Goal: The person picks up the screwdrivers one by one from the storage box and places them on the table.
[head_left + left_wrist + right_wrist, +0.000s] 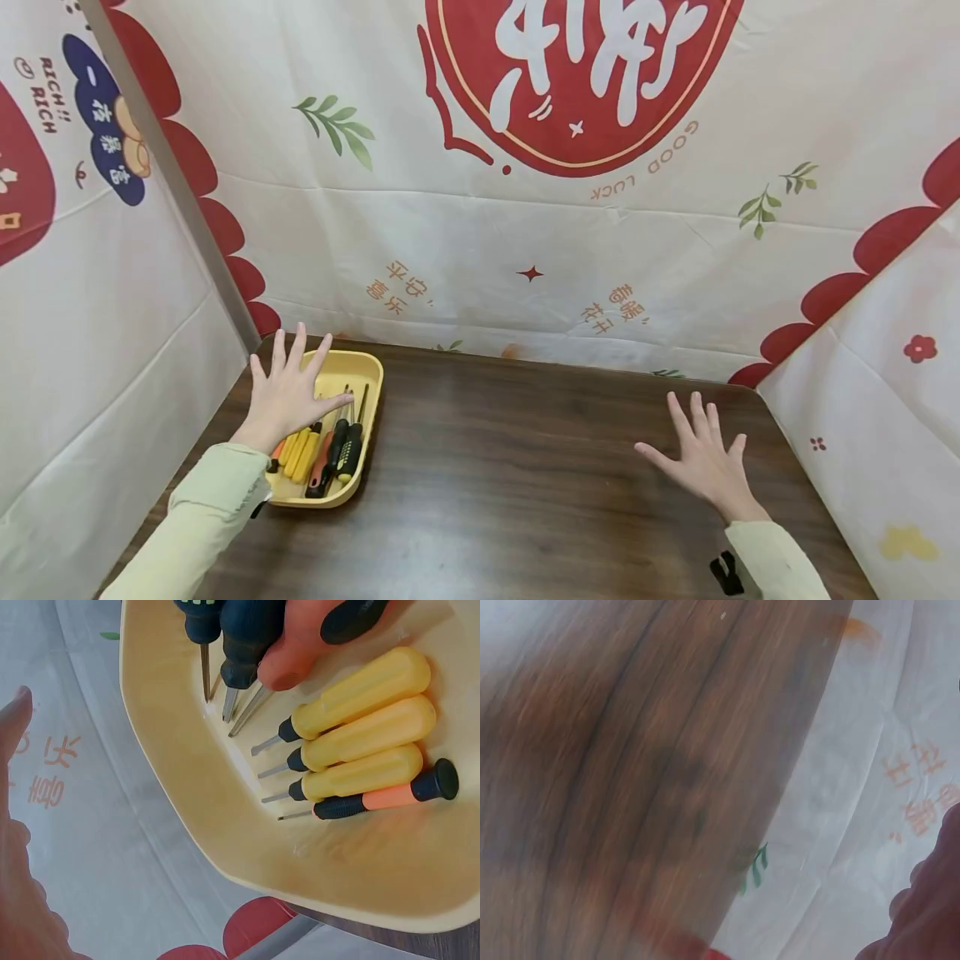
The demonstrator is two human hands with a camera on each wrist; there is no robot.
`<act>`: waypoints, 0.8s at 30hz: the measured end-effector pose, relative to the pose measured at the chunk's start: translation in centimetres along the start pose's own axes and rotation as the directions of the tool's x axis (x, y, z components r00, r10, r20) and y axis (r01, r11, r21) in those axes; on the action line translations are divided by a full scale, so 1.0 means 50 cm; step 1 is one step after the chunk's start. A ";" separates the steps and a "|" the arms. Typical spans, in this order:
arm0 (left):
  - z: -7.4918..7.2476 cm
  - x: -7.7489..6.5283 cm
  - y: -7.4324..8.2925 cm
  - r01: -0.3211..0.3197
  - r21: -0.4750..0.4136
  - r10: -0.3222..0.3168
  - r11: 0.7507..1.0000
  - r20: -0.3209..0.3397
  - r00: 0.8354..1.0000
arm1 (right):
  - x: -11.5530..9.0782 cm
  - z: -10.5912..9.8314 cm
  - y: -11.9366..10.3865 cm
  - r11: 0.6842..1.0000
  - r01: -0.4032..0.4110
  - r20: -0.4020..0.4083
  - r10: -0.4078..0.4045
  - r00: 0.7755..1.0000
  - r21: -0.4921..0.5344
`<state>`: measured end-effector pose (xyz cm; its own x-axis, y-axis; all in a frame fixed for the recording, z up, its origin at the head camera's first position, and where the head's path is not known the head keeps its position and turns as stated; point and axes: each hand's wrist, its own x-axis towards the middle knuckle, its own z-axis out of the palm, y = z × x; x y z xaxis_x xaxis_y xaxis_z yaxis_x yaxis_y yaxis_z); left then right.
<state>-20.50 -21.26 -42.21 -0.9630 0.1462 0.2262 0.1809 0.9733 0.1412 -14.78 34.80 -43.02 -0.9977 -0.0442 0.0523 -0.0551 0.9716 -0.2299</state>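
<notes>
Plainly, printed cloth [480, 237] borders the brown table [510, 467] under the tray [356, 367].

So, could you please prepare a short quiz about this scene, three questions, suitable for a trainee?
1. How many yellow-handled screwdrivers with black collars lie in the shallow yellow tray with rounded corners?
2. True or false: the right hand grips one of these screwdrivers.
3. Which is nearer to the tray?
A. The left hand
B. The right hand
C. Both equally

Key:
1. Three.
2. False; its fingers are spread and it holds nothing.
3. A.
</notes>
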 end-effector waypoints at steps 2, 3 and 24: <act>-0.002 -0.002 -0.005 0.001 0.006 -0.001 1.000 -0.004 1.000 | 0.004 0.002 -0.014 1.000 0.007 0.011 -0.007 1.000 0.015; -0.003 -0.002 -0.007 0.002 0.008 -0.002 1.000 -0.006 1.000 | 0.006 0.002 -0.021 1.000 0.012 0.015 -0.013 1.000 0.024; -0.026 -0.027 -0.095 0.117 -0.064 -0.111 0.991 0.089 0.990 | 0.057 0.035 -0.245 0.978 0.196 0.045 -0.199 0.979 0.073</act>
<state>-19.81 -26.33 -41.92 -0.9911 0.0523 0.1220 0.0794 0.9703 0.2285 -17.02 22.39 -41.76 -0.9674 -0.2476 0.0531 -0.2523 0.9246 -0.2853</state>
